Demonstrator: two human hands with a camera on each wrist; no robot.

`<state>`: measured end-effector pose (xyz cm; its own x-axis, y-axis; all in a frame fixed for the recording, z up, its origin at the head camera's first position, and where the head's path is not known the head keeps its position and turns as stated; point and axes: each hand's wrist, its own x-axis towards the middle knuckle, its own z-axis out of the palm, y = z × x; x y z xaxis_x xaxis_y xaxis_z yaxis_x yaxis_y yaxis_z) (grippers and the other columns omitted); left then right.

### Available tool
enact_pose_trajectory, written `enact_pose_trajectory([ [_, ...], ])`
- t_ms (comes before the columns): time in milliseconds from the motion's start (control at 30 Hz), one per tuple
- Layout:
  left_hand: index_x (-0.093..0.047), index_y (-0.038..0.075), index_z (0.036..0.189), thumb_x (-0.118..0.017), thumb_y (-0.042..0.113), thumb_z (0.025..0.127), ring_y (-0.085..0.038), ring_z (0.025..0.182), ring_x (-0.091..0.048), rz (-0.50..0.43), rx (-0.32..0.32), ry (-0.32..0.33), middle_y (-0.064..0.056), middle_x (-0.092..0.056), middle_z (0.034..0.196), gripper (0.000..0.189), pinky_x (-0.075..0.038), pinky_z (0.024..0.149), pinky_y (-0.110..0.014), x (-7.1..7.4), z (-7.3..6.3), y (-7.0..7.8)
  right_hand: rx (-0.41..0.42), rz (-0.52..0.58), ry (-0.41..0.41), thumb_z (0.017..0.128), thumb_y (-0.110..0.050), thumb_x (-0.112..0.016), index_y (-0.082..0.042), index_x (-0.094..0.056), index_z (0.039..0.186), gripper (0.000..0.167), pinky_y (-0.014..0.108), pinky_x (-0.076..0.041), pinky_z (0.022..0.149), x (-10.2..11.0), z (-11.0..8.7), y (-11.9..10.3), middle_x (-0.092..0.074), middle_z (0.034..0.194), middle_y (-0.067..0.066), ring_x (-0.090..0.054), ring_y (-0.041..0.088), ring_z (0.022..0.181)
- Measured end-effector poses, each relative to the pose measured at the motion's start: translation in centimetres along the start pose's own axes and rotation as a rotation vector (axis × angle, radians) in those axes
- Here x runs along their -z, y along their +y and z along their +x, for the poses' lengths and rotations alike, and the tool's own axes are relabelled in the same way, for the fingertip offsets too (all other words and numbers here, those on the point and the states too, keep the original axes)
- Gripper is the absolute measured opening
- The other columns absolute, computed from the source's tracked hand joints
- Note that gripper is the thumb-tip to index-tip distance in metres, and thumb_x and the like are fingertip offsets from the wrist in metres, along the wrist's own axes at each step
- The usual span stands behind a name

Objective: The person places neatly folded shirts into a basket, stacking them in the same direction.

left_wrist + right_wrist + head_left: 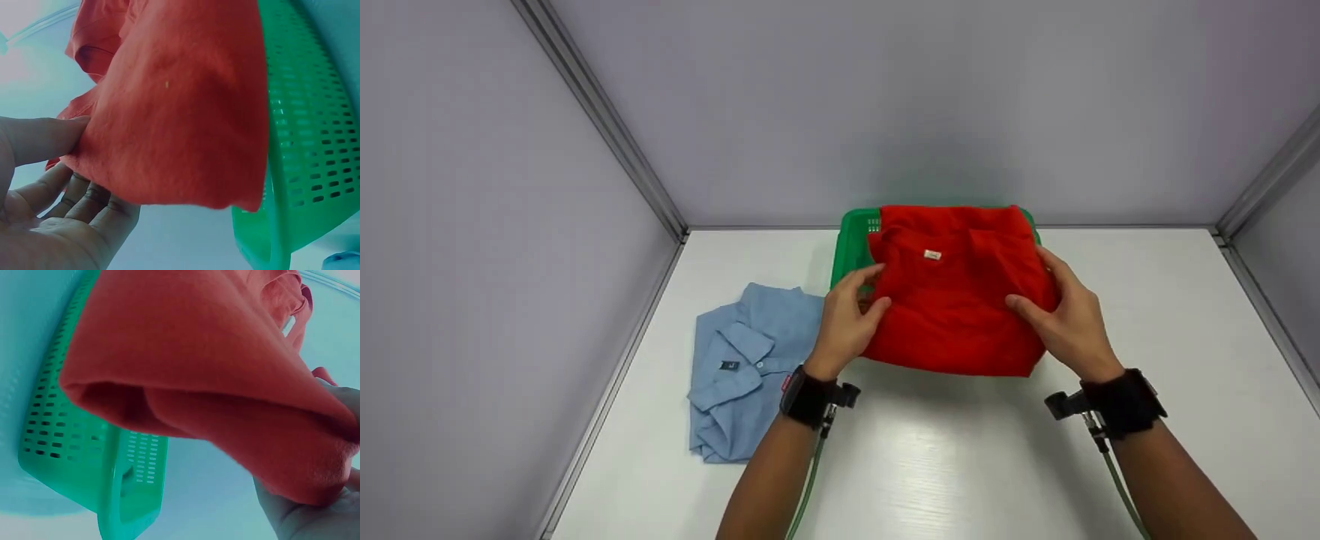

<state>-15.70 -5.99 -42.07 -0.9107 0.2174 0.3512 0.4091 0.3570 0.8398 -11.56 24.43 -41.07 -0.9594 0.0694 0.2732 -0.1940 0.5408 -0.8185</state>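
A folded red shirt point(952, 315) with a small white neck label hangs between my two hands, over the front of a green basket point(851, 244). My left hand point(847, 315) pinches its left edge, thumb on top and fingers beneath, as the left wrist view shows on the red cloth point(174, 112). On the other side my right hand point(1069, 322) grips the right edge, its thumb lying on top. The right wrist view shows the fold layers of the shirt point(202, 354) above the basket's rim point(112, 478). Much of the basket is hidden behind the shirt.
A folded light blue collared shirt point(757, 360) lies on the white table point(915, 465), left of the basket and partly behind my left forearm. Grey walls point(930, 97) stand behind and at both sides. A green cable point(810, 480) runs from each wrist camera.
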Motion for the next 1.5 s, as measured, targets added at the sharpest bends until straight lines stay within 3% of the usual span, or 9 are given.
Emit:
enact_pose_trajectory([
  [200, -0.061, -0.001, 0.143, -0.068, 0.001, 0.099, -0.034, 0.11, -0.07, -0.084, -0.024, 0.017, -0.021, -0.066, 0.131, 0.045, -0.06, 0.093, -0.04, -0.5, 1.5, -0.6, -0.001, 0.0, 0.03, 0.097, -0.018, -0.077, -0.02, -0.037, 0.165, 0.078, 0.009, -0.043, 0.085, 0.2, 1.1, 0.2, -0.065, 0.138, 0.021, -0.06, 0.028, 0.116],
  [333, -0.059, -0.001, 0.145, -0.067, 0.001, 0.1, -0.035, 0.113, -0.069, -0.172, 0.013, 0.013, -0.022, -0.065, 0.133, 0.046, -0.059, 0.097, -0.041, -0.8, 2.5, -1.1, -0.005, 0.012, 0.034, 0.098, -0.017, -0.076, -0.02, -0.036, 0.165, 0.078, 0.035, -0.055, 0.096, 0.1, 2.1, 0.0, -0.063, 0.141, 0.022, -0.06, 0.034, 0.119],
  [467, -0.058, -0.001, 0.146, -0.066, -0.001, 0.1, -0.037, 0.113, -0.07, -0.203, 0.032, 0.016, -0.023, -0.064, 0.133, 0.046, -0.059, 0.1, -0.041, -0.6, 3.3, -1.5, 0.012, 0.034, 0.033, 0.099, -0.015, -0.074, -0.018, -0.035, 0.165, 0.076, 0.062, -0.053, 0.102, -0.7, 3.4, -0.1, -0.06, 0.143, 0.024, -0.06, 0.038, 0.122],
  [700, -0.056, -0.004, 0.146, -0.064, -0.004, 0.1, -0.039, 0.118, -0.065, -0.236, 0.015, 0.003, -0.025, -0.061, 0.136, 0.046, -0.058, 0.103, -0.041, -0.3, 4.4, -1.9, 0.053, 0.037, 0.039, 0.1, -0.011, -0.071, -0.014, -0.036, 0.164, 0.073, 0.061, -0.049, 0.108, -1.7, 5.4, 0.0, -0.055, 0.153, 0.023, -0.058, 0.039, 0.127],
  [867, -0.055, -0.004, 0.147, -0.063, -0.005, 0.101, -0.034, 0.123, -0.062, -0.255, 0.032, -0.019, -0.024, -0.06, 0.138, 0.047, -0.056, 0.105, -0.038, -0.4, 5.0, -2.6, 0.016, 0.019, 0.031, 0.101, -0.012, -0.07, -0.014, -0.036, 0.165, 0.072, 0.062, -0.046, 0.113, -2.2, 6.0, 0.6, -0.053, 0.154, 0.024, -0.057, 0.042, 0.13],
  [1067, -0.054, 0.001, 0.149, -0.062, -0.007, 0.1, -0.028, 0.127, -0.056, -0.329, 0.122, -0.051, -0.019, -0.056, 0.143, 0.05, -0.054, 0.099, -0.028, 0.2, 5.0, -3.4, -0.031, 0.017, 0.0, 0.103, -0.013, -0.068, -0.013, -0.034, 0.165, 0.071, 0.061, -0.046, 0.115, -3.6, 6.6, 1.1, -0.052, 0.155, 0.024, -0.055, 0.041, 0.133],
  [1200, -0.055, 0.003, 0.149, -0.062, -0.008, 0.1, -0.026, 0.126, -0.054, -0.353, 0.173, -0.024, -0.017, -0.055, 0.142, 0.051, -0.053, 0.094, -0.024, 0.9, 4.6, -3.9, -0.029, 0.023, -0.037, 0.103, -0.013, -0.068, -0.014, -0.033, 0.166, 0.072, 0.06, -0.046, 0.115, -4.9, 7.0, 0.8, -0.051, 0.156, 0.024, -0.055, 0.041, 0.136],
  [1400, -0.055, 0.003, 0.149, -0.062, -0.009, 0.1, -0.027, 0.122, -0.057, -0.337, 0.222, 0.02, -0.019, -0.058, 0.138, 0.051, -0.055, 0.094, -0.025, 1.9, 3.7, -4.7, -0.027, 0.016, -0.071, 0.102, -0.012, -0.068, -0.014, -0.033, 0.165, 0.072, 0.059, -0.045, 0.116, -6.5, 7.4, 0.1, -0.05, 0.157, 0.023, -0.055, 0.04, 0.137],
  [1500, -0.056, 0.005, 0.148, -0.062, -0.009, 0.1, -0.027, 0.121, -0.057, -0.292, 0.285, 0.045, -0.019, -0.059, 0.137, 0.051, -0.055, 0.096, -0.029, 2.3, 3.3, -4.7, -0.023, 0.008, -0.098, 0.103, -0.011, -0.067, -0.014, -0.032, 0.166, 0.072, 0.058, -0.044, 0.117, -7.1, 7.4, 0.1, -0.049, 0.159, 0.021, -0.053, 0.039, 0.139],
])
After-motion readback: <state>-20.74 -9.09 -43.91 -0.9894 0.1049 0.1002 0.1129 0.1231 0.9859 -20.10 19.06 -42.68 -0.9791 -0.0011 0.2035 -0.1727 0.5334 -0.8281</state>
